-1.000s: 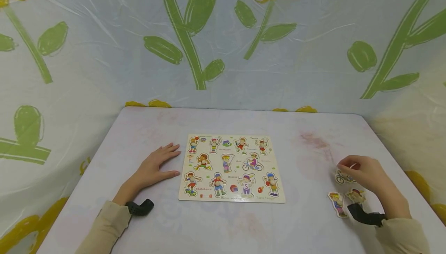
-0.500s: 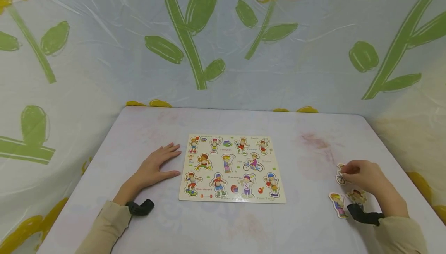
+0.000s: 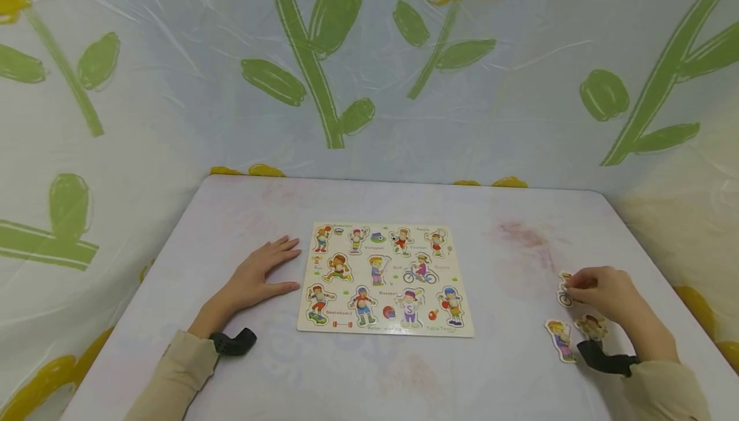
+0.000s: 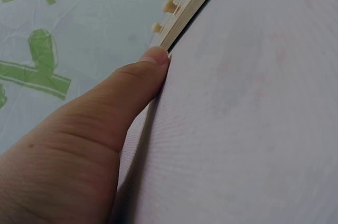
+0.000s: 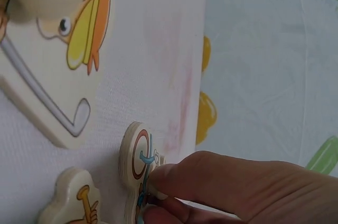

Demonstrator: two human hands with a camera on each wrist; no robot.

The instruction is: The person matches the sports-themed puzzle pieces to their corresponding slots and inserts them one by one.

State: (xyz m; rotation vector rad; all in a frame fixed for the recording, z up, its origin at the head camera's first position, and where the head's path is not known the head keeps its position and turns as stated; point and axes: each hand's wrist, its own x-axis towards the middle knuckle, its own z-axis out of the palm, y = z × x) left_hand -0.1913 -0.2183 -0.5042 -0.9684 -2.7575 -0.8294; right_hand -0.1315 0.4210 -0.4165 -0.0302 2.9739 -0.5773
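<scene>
In the head view, my right hand point(image 3: 603, 292) pinches a wooden bicycle puzzle piece point(image 3: 563, 299) on the table's right side. Thumb and fingers cover part of this bicycle piece point(image 5: 138, 152) in the right wrist view. Closer to the wrist lie a golfer puzzle piece point(image 3: 559, 341) and a baseball-player puzzle piece point(image 3: 590, 326), the latter partly behind the wrist camera. My left hand point(image 3: 260, 276) rests on the table with fingers spread. Its thumb point(image 4: 132, 84) touches the edge of the puzzle board point(image 4: 193, 12), which lies flat mid-table point(image 3: 404, 333).
The board bears several sports figures and printed words; small knobs point(image 4: 169, 6) stick up from it in the left wrist view. A flower-patterned sheet point(image 3: 462, 119) hangs behind the pale table point(image 3: 369, 382) and along both sides.
My right hand has closed its fingers on the bicycle piece, which has turned and now shows a narrower part. The left hand and board look unmoved.
</scene>
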